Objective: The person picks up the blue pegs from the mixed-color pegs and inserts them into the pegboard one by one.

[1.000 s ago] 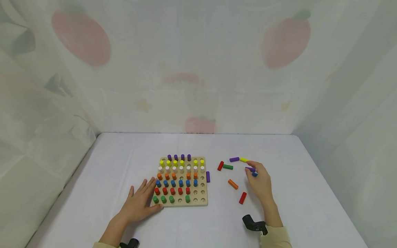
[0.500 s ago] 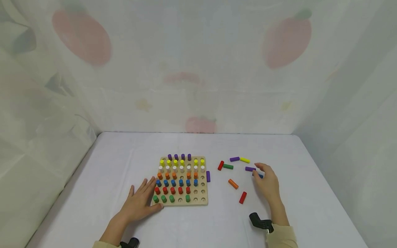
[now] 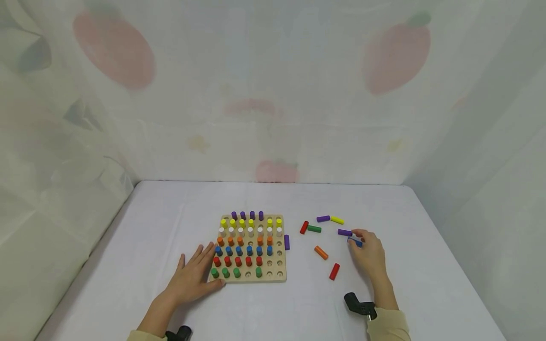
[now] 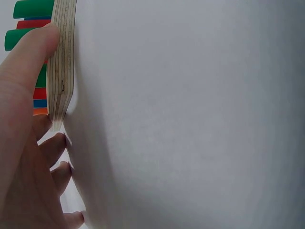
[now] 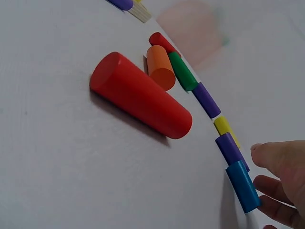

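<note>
A wooden pegboard (image 3: 273, 279) lies on the table with rows of coloured pegs standing in it; several holes, mostly toward its right, hold no peg. My left hand (image 3: 189, 282) rests against its left side, fingers spread, and in the left wrist view the thumb (image 4: 45, 40) presses its edge. My right hand (image 3: 370, 253) is at a blue peg (image 5: 243, 186) lying on the table. In the right wrist view the thumb stands apart from this peg, and other fingertips are at its near end; whether they touch is unclear. A purple peg (image 3: 344, 232) lies just beyond it.
Loose pegs lie right of the board: purple (image 3: 323, 219), yellow (image 3: 337, 220), green (image 3: 314, 228), orange (image 3: 321, 252), and two red, the nearer red peg (image 3: 334, 271) closest to me. Another purple peg (image 3: 286, 242) lies by the board's right edge. Curtains hang around the table.
My right hand has moved right, away from the purple and yellow pegs, to the blue peg, and its finger has come down nearer to it. The left hand stays in place.
</note>
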### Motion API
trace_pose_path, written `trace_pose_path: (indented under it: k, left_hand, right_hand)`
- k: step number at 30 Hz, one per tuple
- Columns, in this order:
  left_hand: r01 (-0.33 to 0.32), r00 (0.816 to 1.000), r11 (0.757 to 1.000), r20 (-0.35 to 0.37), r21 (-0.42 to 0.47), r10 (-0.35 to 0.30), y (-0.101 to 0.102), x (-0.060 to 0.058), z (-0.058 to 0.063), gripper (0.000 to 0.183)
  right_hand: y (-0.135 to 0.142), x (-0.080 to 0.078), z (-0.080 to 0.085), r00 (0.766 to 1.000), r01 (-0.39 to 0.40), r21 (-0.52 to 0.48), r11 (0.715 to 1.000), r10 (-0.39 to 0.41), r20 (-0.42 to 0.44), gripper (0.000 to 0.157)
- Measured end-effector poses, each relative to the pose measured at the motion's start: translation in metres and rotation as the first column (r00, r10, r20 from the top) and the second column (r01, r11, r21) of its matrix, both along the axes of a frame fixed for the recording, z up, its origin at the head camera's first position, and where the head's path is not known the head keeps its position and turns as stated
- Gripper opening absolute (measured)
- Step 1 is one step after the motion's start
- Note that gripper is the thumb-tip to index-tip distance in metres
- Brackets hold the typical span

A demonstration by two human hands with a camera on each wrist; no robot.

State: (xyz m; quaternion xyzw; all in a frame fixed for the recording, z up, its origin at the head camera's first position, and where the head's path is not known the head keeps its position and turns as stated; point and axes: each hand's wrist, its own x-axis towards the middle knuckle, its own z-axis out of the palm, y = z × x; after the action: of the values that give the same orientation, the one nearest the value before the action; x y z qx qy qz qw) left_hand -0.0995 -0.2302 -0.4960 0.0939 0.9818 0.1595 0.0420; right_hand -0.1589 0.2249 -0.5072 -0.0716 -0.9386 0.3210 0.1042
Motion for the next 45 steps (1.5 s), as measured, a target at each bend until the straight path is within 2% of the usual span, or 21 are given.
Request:
trace_pose_path:
  k: [10,23,34,40,45]
  left_hand:
    - [0.017,1.000,1.000,-0.010,0.018,-0.017,0.0011,0.0017,0.0043,0.096]
    - [0.012,1.000,1.000,-0.007,0.022,-0.012,0.0013,0.0026,0.0041,0.096]
    - [0.014,1.000,1.000,-0.011,0.017,-0.013,0.0007,0.0024,0.0034,0.096]
    - [0.010,1.000,1.000,-0.002,0.013,-0.010,0.0008,0.0012,0.0026,0.097]
    - [0.010,1.000,1.000,-0.011,0.012,-0.010,0.0008,0.0011,0.0029,0.096]
  right_hand:
    - [0.0036,0.0018,-0.0044,0.999,-0.005,0.050,0.999,0.002,0.053,0.030]
    - [0.0049,0.0011,-0.0096,0.998,-0.030,0.108,0.994,0.025,0.049,0.024]
    - [0.0024,0.0010,-0.0063,0.998,-0.041,0.090,0.995,0.036,0.057,0.022]
    - [0.0027,0.0005,-0.0081,0.999,-0.041,0.090,0.995,0.038,0.040,0.021]
    - [0.0004,0.0002,-0.0082,0.999,-0.041,0.078,0.996,0.043,-0.013,0.019]
